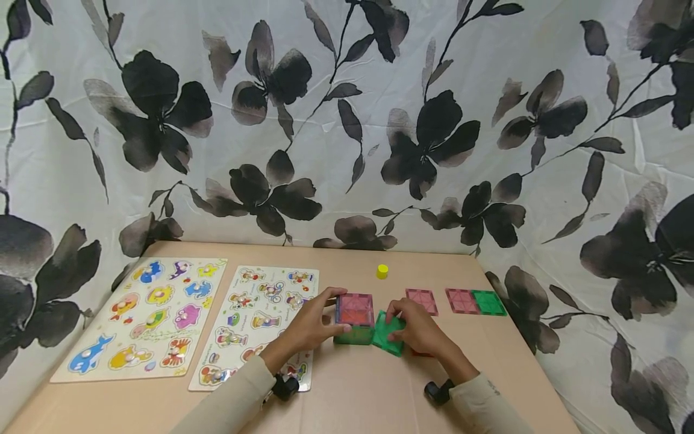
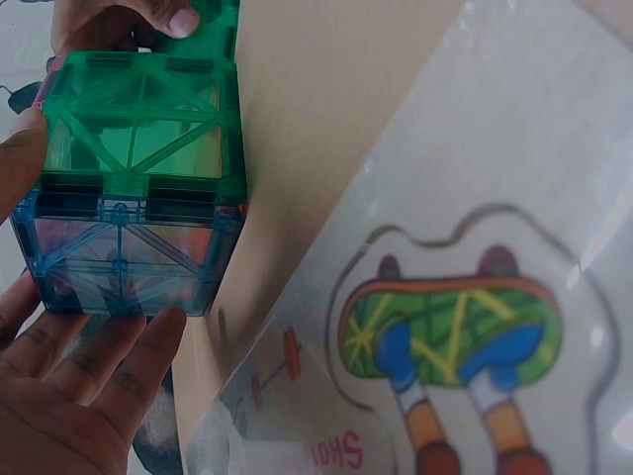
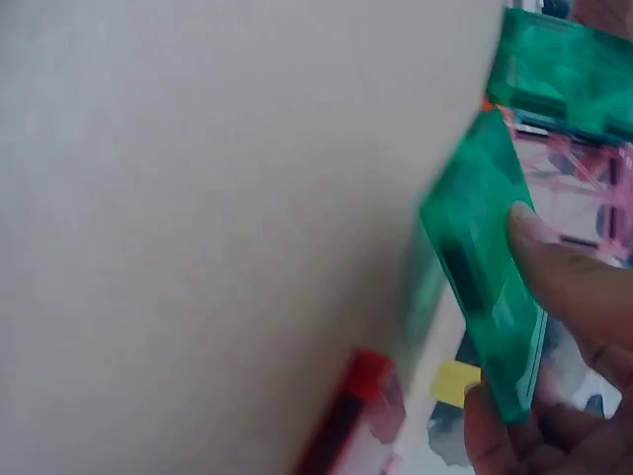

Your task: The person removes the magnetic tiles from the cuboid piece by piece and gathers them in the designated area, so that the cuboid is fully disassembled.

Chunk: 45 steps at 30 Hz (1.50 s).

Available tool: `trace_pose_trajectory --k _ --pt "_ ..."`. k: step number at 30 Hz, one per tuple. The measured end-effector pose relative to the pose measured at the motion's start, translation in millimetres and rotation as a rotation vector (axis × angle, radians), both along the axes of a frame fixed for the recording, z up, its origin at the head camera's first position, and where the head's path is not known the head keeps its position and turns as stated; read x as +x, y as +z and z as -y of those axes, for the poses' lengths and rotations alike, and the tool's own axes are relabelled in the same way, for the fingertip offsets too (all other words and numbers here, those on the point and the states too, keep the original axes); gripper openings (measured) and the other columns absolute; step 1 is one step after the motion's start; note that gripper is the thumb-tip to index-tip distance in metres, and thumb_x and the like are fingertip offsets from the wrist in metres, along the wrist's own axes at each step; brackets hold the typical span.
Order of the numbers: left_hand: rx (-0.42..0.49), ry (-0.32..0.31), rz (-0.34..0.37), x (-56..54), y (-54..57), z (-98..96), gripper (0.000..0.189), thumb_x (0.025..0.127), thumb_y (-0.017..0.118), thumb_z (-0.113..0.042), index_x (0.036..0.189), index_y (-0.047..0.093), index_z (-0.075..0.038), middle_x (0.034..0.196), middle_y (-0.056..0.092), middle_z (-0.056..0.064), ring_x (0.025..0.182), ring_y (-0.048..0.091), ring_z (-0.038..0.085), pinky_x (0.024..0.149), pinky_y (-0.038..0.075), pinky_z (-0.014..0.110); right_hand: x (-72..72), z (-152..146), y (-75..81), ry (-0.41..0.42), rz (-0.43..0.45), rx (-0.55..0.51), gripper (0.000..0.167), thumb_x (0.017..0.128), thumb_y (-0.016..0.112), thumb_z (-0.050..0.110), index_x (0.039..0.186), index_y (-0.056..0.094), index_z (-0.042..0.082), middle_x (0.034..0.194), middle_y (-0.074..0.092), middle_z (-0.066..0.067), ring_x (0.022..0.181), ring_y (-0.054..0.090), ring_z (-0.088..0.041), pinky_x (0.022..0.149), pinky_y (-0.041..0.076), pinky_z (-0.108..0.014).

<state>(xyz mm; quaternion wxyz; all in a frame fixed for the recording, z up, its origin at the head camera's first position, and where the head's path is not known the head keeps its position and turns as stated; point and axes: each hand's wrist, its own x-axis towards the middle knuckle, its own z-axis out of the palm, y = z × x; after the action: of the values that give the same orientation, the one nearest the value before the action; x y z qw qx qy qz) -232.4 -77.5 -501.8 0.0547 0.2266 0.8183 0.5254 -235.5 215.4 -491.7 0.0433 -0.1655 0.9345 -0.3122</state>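
Observation:
My left hand (image 1: 310, 320) holds a small box built of see-through magnetic tiles (image 1: 355, 313), thumb on one side and fingers against another. In the left wrist view, the box's green face (image 2: 138, 124) and blue face (image 2: 124, 259) show. Just to the right of the box, my right hand (image 1: 422, 330) pinches a loose green square magnetic tile (image 1: 387, 335) between thumb and fingers. The right wrist view has this green tile (image 3: 485, 262) tilted, its corner close to the box. A red tile (image 3: 358, 406) lies near the right hand, mostly hidden in the head view.
Right of the hands lie a pink tile (image 1: 422, 300), another pink tile (image 1: 462, 301) and a green tile (image 1: 489, 303) touching it. A yellow piece (image 1: 382, 271) stands farther back. Two picture boards (image 1: 143, 319) (image 1: 260, 289) lie left; a floral cloth (image 1: 347, 120) hangs behind.

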Motion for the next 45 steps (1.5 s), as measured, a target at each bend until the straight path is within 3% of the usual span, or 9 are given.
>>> trace_pose_trajectory --k 5,9,15,25,29,37,45 --pt "0.003 0.006 0.013 0.5 0.0 0.1 0.075 0.091 0.087 -0.024 0.155 0.047 -0.022 0.161 0.053 0.007 0.149 0.05 0.039 0.11 0.057 0.051 2.9 -14 9.6 0.077 0.049 -0.023 0.017 0.087 0.087 0.008 0.092 0.074 0.017 0.095 0.07 0.004 0.085 0.059 -0.017 0.074 0.053 -0.023" --pt "0.005 0.007 0.022 1.1 0.6 0.5 0.076 0.091 0.087 -0.024 0.156 0.047 -0.021 0.161 0.052 0.007 0.15 0.05 0.039 0.111 0.057 0.051 6.4 -26 15.8 0.079 0.081 -0.069 0.013 0.089 0.086 0.011 0.095 0.076 0.018 0.098 0.071 0.002 0.085 0.06 -0.018 0.073 0.055 -0.024" --pt "0.003 0.008 0.026 2.2 2.4 1.5 0.077 0.091 0.087 -0.024 0.156 0.046 -0.018 0.161 0.052 0.008 0.15 0.05 0.039 0.111 0.057 0.052 15.2 -47 20.5 -0.003 0.132 -0.172 0.011 0.091 0.084 0.012 0.099 0.079 0.017 0.104 0.072 -0.005 0.083 0.063 -0.02 0.07 0.059 -0.024" --pt "0.008 0.008 0.032 2.6 2.9 2.2 0.077 0.09 0.087 -0.023 0.156 0.047 -0.022 0.161 0.053 0.008 0.15 0.05 0.04 0.111 0.057 0.052 27.3 -90 17.5 -0.151 0.121 -0.317 0.017 0.095 0.08 0.012 0.112 0.079 0.011 0.118 0.074 -0.014 0.085 0.07 -0.018 0.075 0.064 -0.033" --pt "0.011 0.007 0.034 2.6 3.3 2.0 0.078 0.09 0.088 -0.022 0.156 0.047 -0.021 0.162 0.052 0.008 0.15 0.05 0.039 0.111 0.057 0.052 32.4 -111 14.7 -0.198 0.118 -0.407 0.026 0.096 0.078 0.011 0.12 0.076 0.001 0.12 0.072 -0.021 0.087 0.069 -0.015 0.076 0.063 -0.027" --pt "0.005 0.008 0.032 2.8 3.9 0.8 0.079 0.09 0.087 -0.022 0.157 0.046 -0.017 0.161 0.053 0.009 0.15 0.05 0.039 0.111 0.057 0.051 42.4 -147 7.0 -0.35 0.14 -0.503 0.036 0.1 0.074 0.01 0.132 0.068 -0.005 0.113 0.077 -0.011 0.093 0.073 -0.008 0.081 0.064 -0.023" --pt "0.006 0.001 0.035 2.1 5.9 0.1 0.079 0.09 0.087 -0.02 0.157 0.046 -0.016 0.161 0.053 0.009 0.15 0.05 0.038 0.111 0.057 0.051 49.0 -179 -5.5 -0.447 0.198 -0.477 0.043 0.1 0.075 0.015 0.138 0.066 -0.003 0.111 0.077 0.005 0.093 0.069 -0.002 0.079 0.063 -0.023"
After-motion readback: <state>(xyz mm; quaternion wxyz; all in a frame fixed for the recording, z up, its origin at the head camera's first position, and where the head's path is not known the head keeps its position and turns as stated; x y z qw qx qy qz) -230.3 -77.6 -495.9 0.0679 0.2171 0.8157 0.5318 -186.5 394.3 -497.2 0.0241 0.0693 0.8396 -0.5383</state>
